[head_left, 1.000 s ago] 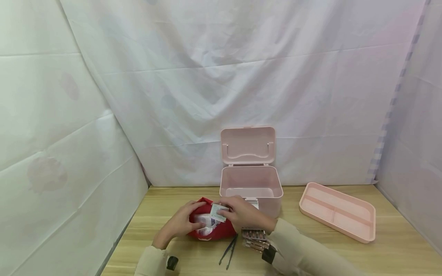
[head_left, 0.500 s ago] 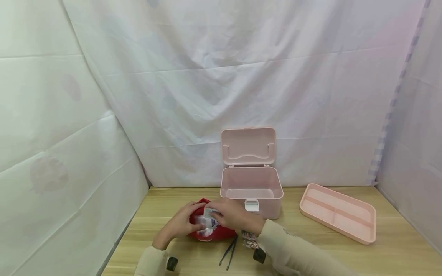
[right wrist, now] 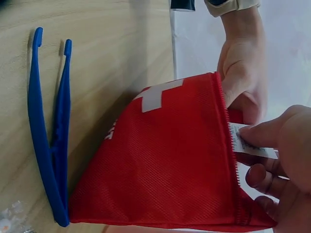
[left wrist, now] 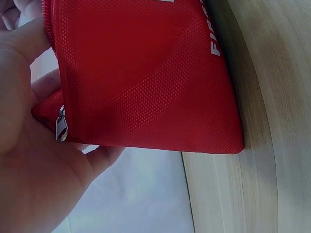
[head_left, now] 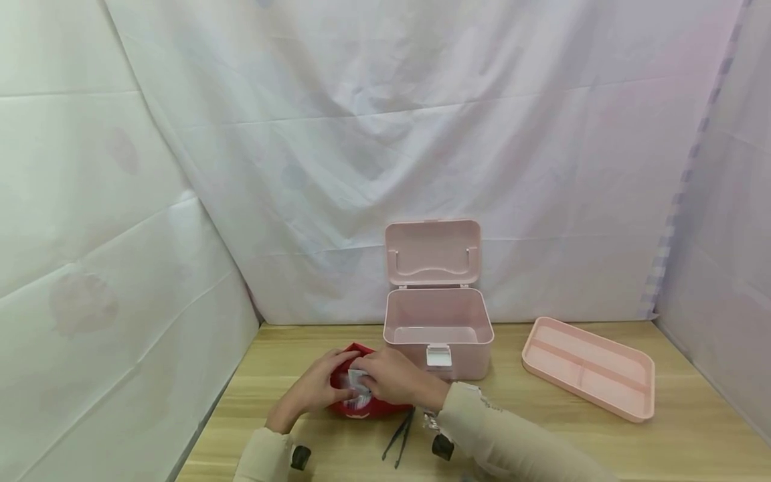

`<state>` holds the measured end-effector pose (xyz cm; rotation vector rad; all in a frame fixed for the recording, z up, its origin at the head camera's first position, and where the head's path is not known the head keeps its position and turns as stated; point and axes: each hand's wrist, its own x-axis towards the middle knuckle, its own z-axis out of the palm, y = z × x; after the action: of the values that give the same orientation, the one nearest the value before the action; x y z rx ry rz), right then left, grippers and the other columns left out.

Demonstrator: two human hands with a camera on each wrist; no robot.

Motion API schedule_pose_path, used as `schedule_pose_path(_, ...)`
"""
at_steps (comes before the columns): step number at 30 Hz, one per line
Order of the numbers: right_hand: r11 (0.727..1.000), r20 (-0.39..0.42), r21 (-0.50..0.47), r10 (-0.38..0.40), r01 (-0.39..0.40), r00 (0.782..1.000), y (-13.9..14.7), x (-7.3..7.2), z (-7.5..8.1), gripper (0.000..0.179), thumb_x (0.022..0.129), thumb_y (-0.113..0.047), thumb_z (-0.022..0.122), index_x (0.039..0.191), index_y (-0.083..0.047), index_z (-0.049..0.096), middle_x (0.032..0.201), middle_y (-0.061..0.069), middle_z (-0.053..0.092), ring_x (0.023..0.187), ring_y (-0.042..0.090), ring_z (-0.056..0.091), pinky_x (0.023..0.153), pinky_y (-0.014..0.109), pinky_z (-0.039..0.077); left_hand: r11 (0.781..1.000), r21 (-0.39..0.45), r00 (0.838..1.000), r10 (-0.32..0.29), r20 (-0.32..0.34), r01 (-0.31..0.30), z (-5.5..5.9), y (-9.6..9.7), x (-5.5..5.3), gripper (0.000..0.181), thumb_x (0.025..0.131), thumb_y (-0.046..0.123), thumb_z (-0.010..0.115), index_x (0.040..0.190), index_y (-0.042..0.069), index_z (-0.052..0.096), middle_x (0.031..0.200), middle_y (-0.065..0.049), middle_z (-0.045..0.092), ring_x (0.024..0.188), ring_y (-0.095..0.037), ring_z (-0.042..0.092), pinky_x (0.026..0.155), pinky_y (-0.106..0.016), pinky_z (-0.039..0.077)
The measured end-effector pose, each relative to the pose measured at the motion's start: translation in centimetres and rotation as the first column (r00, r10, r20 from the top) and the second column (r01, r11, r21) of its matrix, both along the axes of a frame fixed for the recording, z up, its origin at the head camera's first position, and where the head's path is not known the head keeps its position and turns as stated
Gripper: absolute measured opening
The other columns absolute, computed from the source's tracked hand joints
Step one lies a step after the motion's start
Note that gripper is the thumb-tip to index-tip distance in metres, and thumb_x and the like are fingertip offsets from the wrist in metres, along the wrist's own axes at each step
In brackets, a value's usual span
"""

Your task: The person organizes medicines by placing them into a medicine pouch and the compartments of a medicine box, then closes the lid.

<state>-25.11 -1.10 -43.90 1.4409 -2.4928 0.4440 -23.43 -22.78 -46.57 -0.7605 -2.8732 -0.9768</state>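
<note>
My left hand [head_left: 316, 387] grips the zipped edge of a red first-aid pouch [right wrist: 170, 155], thumb inside the mouth and fingers outside. The pouch stands with its mouth open, and a white cross shows in the right wrist view. My right hand [head_left: 397, 378] pinches a small white printed packet [right wrist: 265, 152] between thumb and fingers, partly inside the mouth. More clear and white packaging [head_left: 357, 402] lies within; its kind cannot be made out. Blue plastic tweezers [right wrist: 36, 111] lie on the table beside the pouch.
Behind the pouch stands a pink box [head_left: 470, 361] with its lid [head_left: 432, 251] raised. A pink divided tray [head_left: 638, 415] lies to the right. Shiny packs [head_left: 431, 422] are mostly hidden under my right forearm. White cloth [head_left: 482, 167] closes off the back and sides.
My right hand has moved left and lower with the packet, from above the pouch into its mouth. My left hand keeps its grip on the pouch.
</note>
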Motion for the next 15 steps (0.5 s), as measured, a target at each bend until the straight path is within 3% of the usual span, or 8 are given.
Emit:
schedule_pose_path(8, 0.999, -0.015, 0.020, -0.031, 0.032, 0.999, -0.29, -0.05, -0.59, 0.017, 0.090, -0.020, 0.072, 0.107, -0.017, 0.071, 0.097, -0.007, 0.073, 0.084, 0.004, 0.066, 0.086, 0.026, 0.055, 1.000, 0.002, 1.000, -0.001, 0.012, 0.001, -0.04, 0.06, -0.10, 0.069, 0.080, 0.022, 0.083, 0.141, 0.010, 0.053, 0.131, -0.010, 0.056, 0.119, -0.028, 0.054, 0.100, -0.054, 0.047)
schedule_pose_path(15, 0.994, -0.081, 0.096, -0.049, 0.056, 0.996, -0.29, 0.15, -0.67, 0.016, 0.089, -0.022, 0.072, 0.105, -0.020, 0.073, 0.091, -0.007, 0.074, 0.080, 0.007, 0.067, 0.084, 0.030, 0.051, 1.000, 0.008, 1.000, 0.007, 0.025, -0.007, -0.04, 0.11, -0.11, 0.069, 0.080, 0.024, 0.083, 0.142, 0.012, 0.053, 0.134, -0.012, 0.054, 0.120, -0.030, 0.053, 0.101, -0.055, 0.047)
